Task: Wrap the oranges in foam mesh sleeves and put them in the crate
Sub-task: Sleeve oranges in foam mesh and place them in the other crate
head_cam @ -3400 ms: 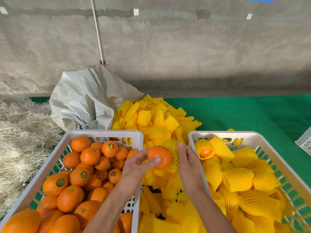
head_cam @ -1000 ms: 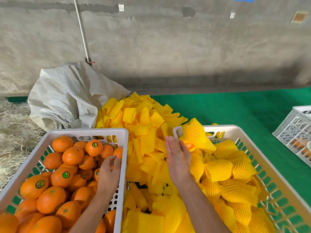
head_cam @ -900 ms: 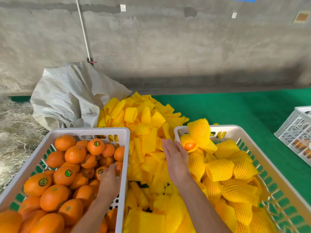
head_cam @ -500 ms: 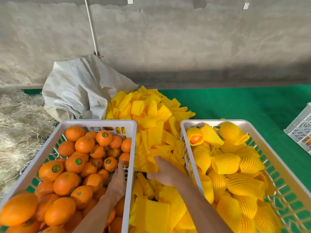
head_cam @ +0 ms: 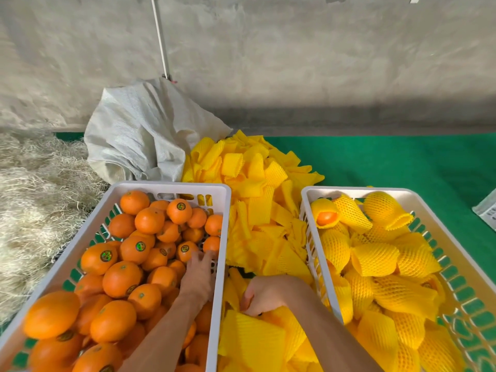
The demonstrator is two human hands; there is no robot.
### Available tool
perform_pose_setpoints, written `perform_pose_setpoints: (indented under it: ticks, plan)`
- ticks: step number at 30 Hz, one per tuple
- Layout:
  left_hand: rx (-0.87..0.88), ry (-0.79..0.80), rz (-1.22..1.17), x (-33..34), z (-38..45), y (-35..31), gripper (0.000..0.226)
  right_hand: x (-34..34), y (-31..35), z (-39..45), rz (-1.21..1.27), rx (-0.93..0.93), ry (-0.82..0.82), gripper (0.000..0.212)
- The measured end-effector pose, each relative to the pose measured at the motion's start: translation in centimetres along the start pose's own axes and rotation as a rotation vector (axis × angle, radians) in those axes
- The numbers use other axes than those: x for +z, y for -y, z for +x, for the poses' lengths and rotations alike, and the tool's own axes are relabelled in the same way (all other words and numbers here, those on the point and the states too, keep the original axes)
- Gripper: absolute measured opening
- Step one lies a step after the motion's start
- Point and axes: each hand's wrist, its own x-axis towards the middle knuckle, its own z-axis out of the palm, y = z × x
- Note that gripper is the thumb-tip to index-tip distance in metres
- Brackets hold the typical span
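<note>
My left hand (head_cam: 200, 275) reaches into the white crate of bare oranges (head_cam: 88, 238) on my left, fingers spread and resting on the fruit near its right wall; I cannot tell whether they have closed on one. My right hand (head_cam: 264, 295) is curled down into the loose pile of yellow foam mesh sleeves (head_cam: 257, 200) between the two crates, fingertips buried; whether it pinches a sleeve I cannot tell. On my right stands the second white crate (head_cam: 429, 208), filled with wrapped oranges (head_cam: 374, 259); one at its far left corner shows orange skin through its open sleeve end. A crumpled white sack (head_cam: 139, 132) lies behind the sleeve pile, on green matting (head_cam: 389, 159).
</note>
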Motion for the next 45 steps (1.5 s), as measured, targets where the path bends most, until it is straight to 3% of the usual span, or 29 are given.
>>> perform_pose_setpoints:
  ticks: [4,8,12,17,22,25,27,32,34,38,41,45]
  plan:
    - [0.078,-0.058,0.062,1.0,1.6,2.2,0.094,-0.2,-0.3,-0.1,0.088,-0.016,-0.133,0.036]
    - [0.181,0.004,0.021,1.7,2.1,3.2,0.103,-0.7,-0.8,0.2,0.273,-0.024,-0.327,0.024]
    - [0.151,-0.029,-0.085,1.5,2.2,3.4,0.114,-0.9,-1.1,0.8,0.382,-0.039,-0.525,0.031]
    - [0.095,-0.048,0.009,1.9,2.9,3.1,0.105,-1.1,-1.5,1.1,0.395,-0.017,-0.676,0.041]
    - [0.119,-0.086,-0.015,1.7,3.0,2.9,0.075,-1.5,-1.2,0.9,0.434,-0.003,-0.837,0.042]
    - [0.113,-0.115,0.101,1.5,3.0,3.0,0.085,-1.9,-1.0,0.5,0.561,-0.041,-0.926,0.039]
    - [0.072,-0.100,0.156,1.7,2.7,2.8,0.079,-2.0,-0.9,0.4,0.672,-0.092,-0.955,0.032]
    - [-0.025,-0.114,0.085,1.4,2.6,2.2,0.072,-2.1,-0.7,0.7,0.898,-0.184,-1.034,0.052]
    - [-0.051,-0.141,0.035,0.6,2.9,1.7,0.072,-2.2,-0.9,0.9,0.947,-0.209,-1.138,0.044]
    - [-0.034,-0.282,-0.132,-1.8,3.2,0.2,0.079,-2.6,-0.8,0.3,0.926,-0.236,-1.376,0.022]
    - [0.024,-0.442,-0.193,-3.0,2.7,-1.0,0.072,-2.4,-0.5,0.0,0.954,-0.275,-1.399,0.020]
    - [0.258,-0.590,-0.220,-3.7,1.4,-2.6,0.063,-2.5,0.1,0.0,0.855,-0.263,-1.457,0.020]
